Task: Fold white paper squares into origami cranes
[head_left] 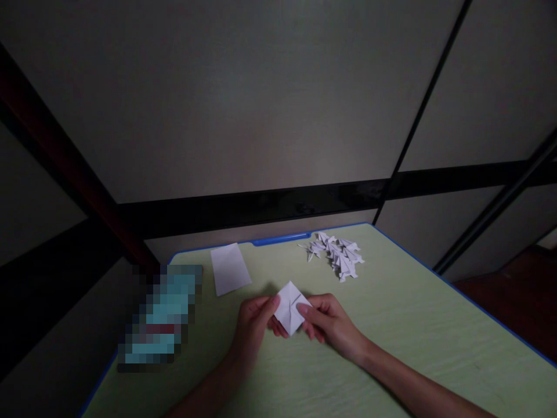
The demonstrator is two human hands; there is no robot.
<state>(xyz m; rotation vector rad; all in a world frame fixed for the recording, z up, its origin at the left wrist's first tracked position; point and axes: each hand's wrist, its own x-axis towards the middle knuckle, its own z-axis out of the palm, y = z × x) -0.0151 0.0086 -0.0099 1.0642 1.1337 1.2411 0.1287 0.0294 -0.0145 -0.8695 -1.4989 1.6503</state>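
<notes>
Between my two hands is a small white folded paper (289,310), held as a diamond with one corner pointing away from me and crease lines meeting near its middle. My left hand (257,316) pinches its left corner, thumb on top and fingers curled beneath. On the opposite corner, my right hand (325,318) grips with the thumb pressed on the upper face and fingertips under the edge. Beyond my right hand lies a cluster of folded white paper figures (343,258) with pointed parts. Past my left hand a white paper sheet (230,269) lies flat.
Under everything is a pale green table (404,325) with a blue edge and a blue handle strip (282,238) at the back. A pixelated blue-green object (167,310) sits at the left edge. Grey panels with a black band (252,209) rise behind.
</notes>
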